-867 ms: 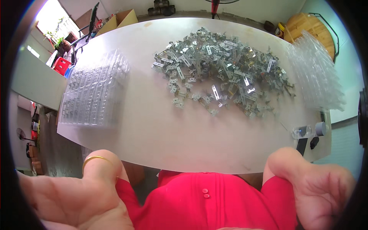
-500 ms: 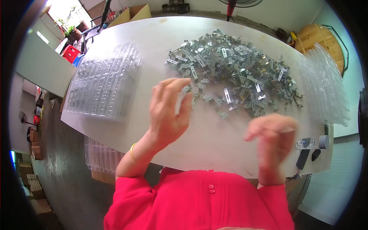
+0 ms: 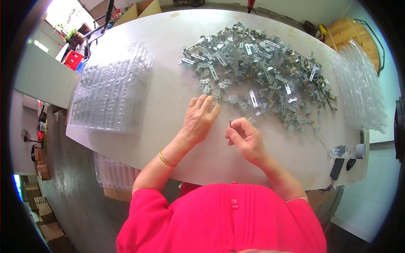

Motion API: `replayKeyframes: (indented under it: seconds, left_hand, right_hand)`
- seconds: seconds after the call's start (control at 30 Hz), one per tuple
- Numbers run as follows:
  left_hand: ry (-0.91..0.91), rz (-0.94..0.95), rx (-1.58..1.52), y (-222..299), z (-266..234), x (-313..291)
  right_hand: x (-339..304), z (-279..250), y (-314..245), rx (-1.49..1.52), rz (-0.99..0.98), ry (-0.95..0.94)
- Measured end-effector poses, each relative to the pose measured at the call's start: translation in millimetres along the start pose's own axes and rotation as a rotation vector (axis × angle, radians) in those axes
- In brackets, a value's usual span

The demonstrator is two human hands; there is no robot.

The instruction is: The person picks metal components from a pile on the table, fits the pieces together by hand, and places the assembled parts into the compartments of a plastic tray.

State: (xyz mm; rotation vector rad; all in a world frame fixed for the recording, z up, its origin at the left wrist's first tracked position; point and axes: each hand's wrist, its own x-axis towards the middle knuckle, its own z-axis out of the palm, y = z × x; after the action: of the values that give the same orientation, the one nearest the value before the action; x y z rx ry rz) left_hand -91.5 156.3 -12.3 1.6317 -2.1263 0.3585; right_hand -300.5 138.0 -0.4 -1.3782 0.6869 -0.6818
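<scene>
A big heap of small silvery metal brackets [image 3: 253, 63] covers the back middle and right of the table [image 3: 168, 109]. My left hand [image 3: 199, 119], with a gold bangle [image 3: 165, 158] at the wrist, reaches to the heap's front left edge. Its fingers are stretched forward, tips at a few loose brackets [image 3: 206, 87]; the thumb side is partly hidden. To its right, in front of the heap, my right hand [image 3: 249, 141] is closed in a pinch on a small thin metal piece [image 3: 230, 123], whose end sticks up past the fingertips.
Stacked clear plastic trays [image 3: 112, 90] holding small parts stand at the left. More clear trays [image 3: 358, 88] lean in a pile at the right. A clear bottle with a grey cap [image 3: 342, 151] lies near a black flat object [image 3: 336, 168] at the right edge. Other trays [image 3: 116, 170] sit below the table's left side.
My left hand has moved forward and right to the heap's edge. My right hand has swung left toward the middle and now shows a metal piece in its fingers. The view has shifted slightly.
</scene>
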Motion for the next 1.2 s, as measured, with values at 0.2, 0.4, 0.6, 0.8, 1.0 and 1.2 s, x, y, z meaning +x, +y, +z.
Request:
replayKeyframes:
  seconds: [0.2, 0.4, 0.6, 0.8, 1.0, 1.2]
  left_hand:
    - [0.233, 0.045, -0.051, -8, -6, 13]
    - [0.386, -0.507, -0.748, -9, -7, 21]
    - [0.197, -0.875, -1.414, -22, -9, 16]
    - [0.060, -0.932, -1.634, -15, -12, 6]
    - [-0.024, -0.886, -1.651, -14, -9, 1]
    - [0.212, -0.393, -0.671, 11, -18, 10]
  right_hand:
    - [0, 1, 7, 0.011, 0.035, 0.021]
    - [4, 0, 4, 0.064, 0.012, 0.074]
    - [16, -7, 5, 0.016, -0.163, 0.236]
    - [34, -4, -4, 0.118, -0.174, 0.311]
    - [28, -10, 2, 0.162, -0.176, 0.330]
    - [21, -12, 5, 0.132, -0.156, 0.341]
